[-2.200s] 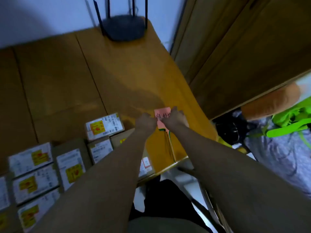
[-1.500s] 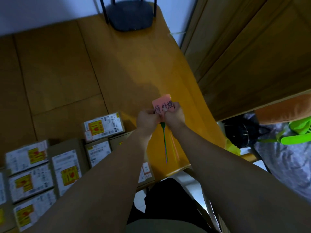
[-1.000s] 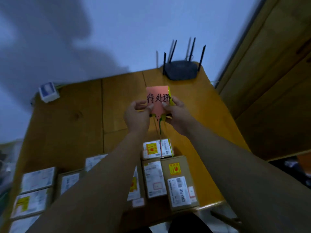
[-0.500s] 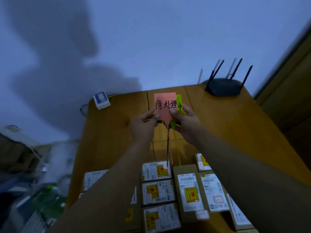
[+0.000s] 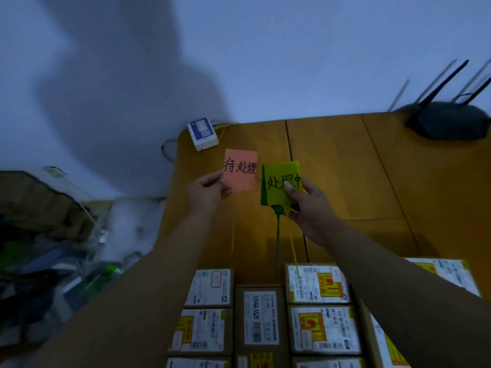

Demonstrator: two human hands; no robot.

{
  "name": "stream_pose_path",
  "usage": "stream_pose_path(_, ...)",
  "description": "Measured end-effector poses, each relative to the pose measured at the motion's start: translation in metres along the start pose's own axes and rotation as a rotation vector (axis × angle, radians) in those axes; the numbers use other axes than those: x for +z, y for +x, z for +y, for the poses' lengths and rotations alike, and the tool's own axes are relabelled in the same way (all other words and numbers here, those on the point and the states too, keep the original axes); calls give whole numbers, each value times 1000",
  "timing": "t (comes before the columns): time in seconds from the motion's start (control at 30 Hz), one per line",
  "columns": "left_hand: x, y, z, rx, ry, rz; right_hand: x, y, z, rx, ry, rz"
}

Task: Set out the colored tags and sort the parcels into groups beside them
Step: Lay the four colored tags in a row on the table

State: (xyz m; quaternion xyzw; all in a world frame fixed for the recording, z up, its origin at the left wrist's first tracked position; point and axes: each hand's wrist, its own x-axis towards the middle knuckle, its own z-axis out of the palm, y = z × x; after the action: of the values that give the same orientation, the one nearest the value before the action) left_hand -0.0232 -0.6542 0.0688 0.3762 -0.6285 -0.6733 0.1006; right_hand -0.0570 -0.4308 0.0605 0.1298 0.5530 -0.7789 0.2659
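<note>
My left hand [image 5: 206, 193] pinches a pink tag [image 5: 240, 171] with black handwriting, held up over the far left part of the wooden table [image 5: 340, 176]. My right hand [image 5: 308, 205] grips a yellow tag [image 5: 281, 184] with a green tag behind it; thin green and yellow ties [image 5: 278, 243] hang down from them. The two sets of tags are a little apart, side by side. Several cardboard parcels [image 5: 261, 318] with white and yellow labels lie in rows along the near edge, below my forearms.
A small white and blue box [image 5: 202, 133] sits at the table's far left corner. A black router [image 5: 446, 120] with antennas stands at the far right by the wall. Clutter and a cardboard box [image 5: 34, 203] lie on the floor to the left.
The tags were lifted from the table's right edge and carried up and to the left. Since half a second ago my hands have split the stack: pink in the left, yellow and green in the right.
</note>
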Motion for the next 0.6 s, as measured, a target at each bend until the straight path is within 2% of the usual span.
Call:
stream_pose_path(0.2,-35,83,-51,-210,93,190,15,34,45,52,-35,13)
stream_pose_path(0.4,-49,119,-79,-168,245,305,23,45,69,98,-58,16)
stream_pose_path(0.43,-52,120,-80,-151,321,316,24,46,71,101,-63,15)
stream_pose_path(0.5,-59,115,-86,-54,644,297,24,46,75,104,-68,17)
stream_pose_path(0.57,-66,102,-97,197,1049,238,23,46,77,118,-73,38)
stream_pose_path(0.6,-69,95,-104,346,1178,156,23,47,77,125,-75,49)
